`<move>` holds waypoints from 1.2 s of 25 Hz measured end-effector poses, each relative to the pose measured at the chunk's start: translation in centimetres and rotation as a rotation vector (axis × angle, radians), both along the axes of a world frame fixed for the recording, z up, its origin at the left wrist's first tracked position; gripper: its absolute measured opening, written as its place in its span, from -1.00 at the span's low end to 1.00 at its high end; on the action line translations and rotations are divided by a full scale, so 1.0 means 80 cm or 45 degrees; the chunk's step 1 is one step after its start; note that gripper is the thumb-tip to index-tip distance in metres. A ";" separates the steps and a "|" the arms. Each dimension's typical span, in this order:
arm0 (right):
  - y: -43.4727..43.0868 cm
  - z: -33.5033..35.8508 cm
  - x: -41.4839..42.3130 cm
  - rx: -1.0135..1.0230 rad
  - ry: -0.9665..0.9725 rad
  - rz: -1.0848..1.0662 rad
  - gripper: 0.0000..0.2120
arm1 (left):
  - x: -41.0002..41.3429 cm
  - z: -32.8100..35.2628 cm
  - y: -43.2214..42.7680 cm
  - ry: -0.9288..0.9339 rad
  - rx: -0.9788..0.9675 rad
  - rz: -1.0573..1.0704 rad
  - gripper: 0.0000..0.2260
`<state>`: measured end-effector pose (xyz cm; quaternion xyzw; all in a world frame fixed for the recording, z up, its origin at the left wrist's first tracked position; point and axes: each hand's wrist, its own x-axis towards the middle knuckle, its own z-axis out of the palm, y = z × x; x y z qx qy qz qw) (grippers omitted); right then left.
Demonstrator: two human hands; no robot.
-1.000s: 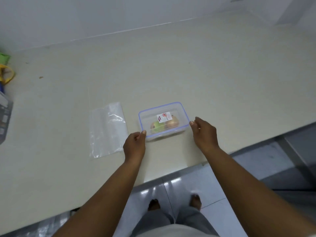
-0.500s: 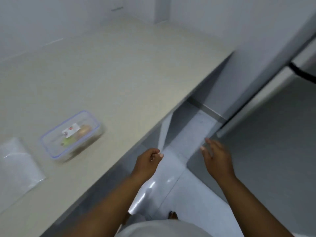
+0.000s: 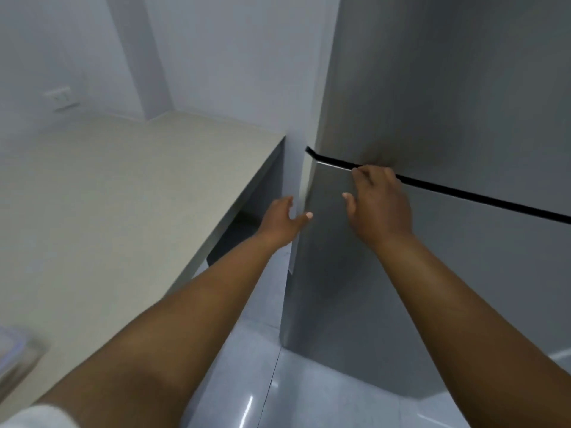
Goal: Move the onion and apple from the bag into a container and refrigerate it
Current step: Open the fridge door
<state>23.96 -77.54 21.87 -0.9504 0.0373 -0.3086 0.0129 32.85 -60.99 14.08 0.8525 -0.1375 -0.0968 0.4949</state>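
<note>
A tall grey refrigerator (image 3: 448, 103) fills the right side of the view, its front split by a dark gap (image 3: 482, 197) that runs slanting between the upper door and the lower door (image 3: 463, 273). Left of it, past a narrow white wall panel (image 3: 295, 168), the beige worktop (image 3: 123, 196) stretches back to a corner, with a wall socket (image 3: 61, 98) above its far end. Glossy pale floor tiles (image 3: 278, 393) show below.

The right hand (image 3: 378, 202) is up against the refrigerator at the top left corner of the lower door, fingers curled into the dark gap and thumb spread out over the door face; it grips the door edge and holds nothing else. The left hand (image 3: 282, 219) hangs loosely spread and empty, just beside the refrigerator's left edge; whether it touches is unclear.

The container (image 3: 17, 353) sits on the worktop at the far lower left, well apart from both hands and behind the left forearm. Only a blurred corner shows: clear plastic with a bluish rim. Its contents cannot be made out.
</note>
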 end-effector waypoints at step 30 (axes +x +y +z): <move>0.188 0.017 -0.226 0.161 0.254 -0.685 -0.02 | -0.237 -0.037 0.113 -0.212 -0.194 -0.322 -0.72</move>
